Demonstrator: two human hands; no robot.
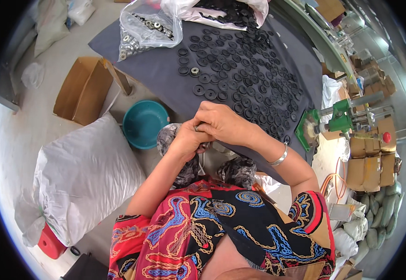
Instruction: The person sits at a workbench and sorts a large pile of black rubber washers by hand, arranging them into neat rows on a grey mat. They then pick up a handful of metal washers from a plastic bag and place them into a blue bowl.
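My left hand [187, 139] and my right hand [222, 122] meet over my lap at the near edge of a dark cloth-covered table [165, 84]. Both have their fingers closed and pressed together. Whatever lies between the fingertips is hidden by the hands. Beyond them, many round black rings [242, 74] are spread over the cloth. One ring at the left of the spread has a shiny metal bearing [194, 71] in its middle. A clear plastic bag of small metal bearings [152, 30] rests at the far left of the table.
A pale bag of black rings [231, 11] lies open at the back. Left of my hands a teal basin [145, 124] stands beside a cardboard box [82, 91] and a bulging white sack [88, 172]. A green hand press [327, 119] stands at the right edge; cartons [371, 170] are stacked beyond.
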